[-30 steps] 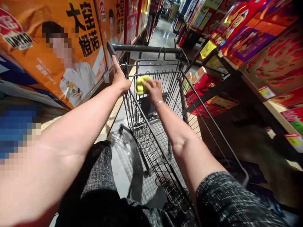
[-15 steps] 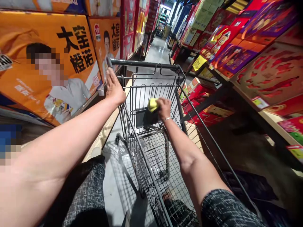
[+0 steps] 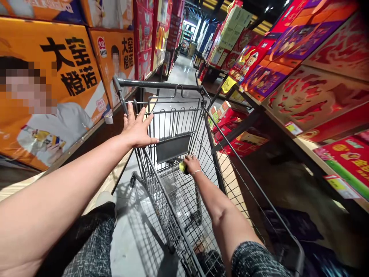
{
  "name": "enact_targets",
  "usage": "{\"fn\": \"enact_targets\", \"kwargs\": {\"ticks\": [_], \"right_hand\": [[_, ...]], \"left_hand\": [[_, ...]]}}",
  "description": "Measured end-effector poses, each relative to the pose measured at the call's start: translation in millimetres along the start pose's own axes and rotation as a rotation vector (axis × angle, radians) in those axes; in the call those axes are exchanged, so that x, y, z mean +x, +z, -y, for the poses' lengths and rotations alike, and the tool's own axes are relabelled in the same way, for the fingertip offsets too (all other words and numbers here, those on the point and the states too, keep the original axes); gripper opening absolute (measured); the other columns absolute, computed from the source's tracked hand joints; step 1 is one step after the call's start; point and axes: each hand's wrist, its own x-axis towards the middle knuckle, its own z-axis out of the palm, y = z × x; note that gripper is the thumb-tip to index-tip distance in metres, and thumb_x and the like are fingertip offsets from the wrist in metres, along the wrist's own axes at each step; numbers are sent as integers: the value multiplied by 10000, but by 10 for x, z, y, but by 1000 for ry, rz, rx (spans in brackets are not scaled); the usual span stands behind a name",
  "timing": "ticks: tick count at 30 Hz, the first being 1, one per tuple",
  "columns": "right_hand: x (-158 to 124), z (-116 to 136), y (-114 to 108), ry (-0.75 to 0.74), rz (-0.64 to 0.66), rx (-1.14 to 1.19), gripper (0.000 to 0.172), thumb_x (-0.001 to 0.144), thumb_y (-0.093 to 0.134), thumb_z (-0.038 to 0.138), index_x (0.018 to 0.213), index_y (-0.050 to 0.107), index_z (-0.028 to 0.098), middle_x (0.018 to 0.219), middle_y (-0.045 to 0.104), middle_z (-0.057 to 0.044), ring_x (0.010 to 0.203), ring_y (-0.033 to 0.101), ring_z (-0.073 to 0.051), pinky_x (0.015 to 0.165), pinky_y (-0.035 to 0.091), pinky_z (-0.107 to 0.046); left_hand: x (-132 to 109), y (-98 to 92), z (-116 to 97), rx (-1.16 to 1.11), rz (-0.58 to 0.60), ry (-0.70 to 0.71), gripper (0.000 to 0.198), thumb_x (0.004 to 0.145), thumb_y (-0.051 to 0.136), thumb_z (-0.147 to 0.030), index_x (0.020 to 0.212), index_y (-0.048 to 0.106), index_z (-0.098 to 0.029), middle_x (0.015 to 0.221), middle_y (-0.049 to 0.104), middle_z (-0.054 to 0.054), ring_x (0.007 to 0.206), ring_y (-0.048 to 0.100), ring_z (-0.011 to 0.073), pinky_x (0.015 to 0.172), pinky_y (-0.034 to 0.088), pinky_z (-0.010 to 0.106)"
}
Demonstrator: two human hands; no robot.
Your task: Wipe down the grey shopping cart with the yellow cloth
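A grey wire shopping cart (image 3: 161, 84) stands in front of me, its handle bar at the far end and its basket toward me. Down inside the basket, my right hand (image 3: 192, 164) is closed on a small yellow-green object (image 3: 182, 166) with a dark part; most of it is hidden by the fingers, and its kind is unclear. My left hand (image 3: 140, 130) is open, fingers spread, over the cart's left rim near the handle end. Whether it touches the wire I cannot tell. The dark grey panel (image 3: 173, 148) of the cart's end wall lies between both hands.
Orange cartons (image 3: 66, 77) are stacked on the left, close to my left arm. Red and purple gift boxes (image 3: 265, 79) fill a shelf (image 3: 302, 144) on the right. A shiny floor aisle (image 3: 184, 67) runs on beyond the cart.
My right hand has lowered the yellow-green object deeper into the basket. My left hand has moved down from beside the handle, its fingers now spread. The view has shifted slightly to the right.
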Motion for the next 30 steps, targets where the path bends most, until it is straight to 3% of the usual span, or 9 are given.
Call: {"fn": "enact_targets", "kwargs": {"ticks": [3, 7, 9, 11, 13, 17, 24, 27, 30], "right_hand": [[163, -295, -587, 74, -158, -59, 454, 971, 349, 169, 1328, 588, 318, 1457, 461, -127, 1248, 382, -328, 995, 340, -524], [520, -612, -1587, 123, -572, -150, 447, 1000, 348, 196, 1387, 540, 314, 1447, 468, -110, 1325, 289, -356, 1048, 213, -563], [644, -672, -1851, 128, -658, -175, 433, 1025, 335, 211, 1398, 534, 302, 1378, 514, -105, 1347, 260, -343, 1073, 146, -571], [712, -679, -1856, 79, -592, -215, 411, 1039, 329, 227, 1376, 563, 255, 1311, 547, -129, 1321, 290, -331, 1067, 156, -550], [731, -660, -1627, 9, -438, -266, 404, 1032, 328, 221, 1323, 607, 196, 1295, 547, -164, 1271, 341, -327, 1036, 224, -513], [635, -616, -808, -33, -218, -266, 438, 1000, 291, 173, 1283, 625, 143, 1302, 532, -201, 1206, 402, -327, 969, 325, -455], [122, -385, 630, 200, 79, 11, 450, 979, 357, 181, 1383, 556, 177, 1366, 501, -196, 1257, 393, -326, 1007, 358, -454], [-101, -174, 1015, 307, 142, 74, 568, 943, 377, 151, 1509, 413, 177, 1394, 487, -219, 1212, 450, -334, 934, 426, -452], [-220, 84, 1151, 363, 168, 208, 655, 918, 373, 122, 1568, 303, 170, 1475, 409, -231, 1266, 429, -353, 946, 440, -465]], "left_hand": [[21, 20, -6, 32, -6, 8, 1105, 611, 794, -679, 1561, 375, -302, 1701, 52, 46, 1460, -303, 463, 1173, -57, 713], [69, 55, -3, 92, -62, 52, 1037, 553, 825, -677, 1482, 498, -350, 1690, 114, 31, 1445, -288, 518, 1088, -199, 745], [89, 66, -1, 133, -55, 54, 1032, 556, 815, -691, 1482, 492, -368, 1688, 118, 26, 1432, -305, 525, 1064, -216, 755], [105, 70, 4, 177, -37, 55, 1033, 571, 792, -716, 1492, 474, -375, 1690, 104, 25, 1430, -310, 523, 1053, -223, 758], [114, 62, 10, 195, -25, 57, 1023, 583, 780, -728, 1491, 479, -366, 1694, 89, 27, 1436, -296, 523, 1049, -244, 745], [114, 6, 5, 162, -3, 67, 997, 617, 783, -726, 1481, 509, -311, 1693, 78, 34, 1446, -251, 538, 1051, -282, 702], [147, -62, 7, 127, 9, 111, 954, 701, 817, -628, 1508, 474, -252, 1687, 100, 18, 1472, -220, 513, 1125, -230, 677], [147, -74, 23, 90, -18, 125, 918, 710, 825, -602, 1502, 480, -294, 1684, 124, -37, 1487, -210, 486, 1159, -218, 645], [157, -87, 23, 106, -27, 152, 931, 731, 808, -604, 1513, 469, -229, 1690, 106, -1, 1485, -188, 500, 1157, -171, 686]]}}
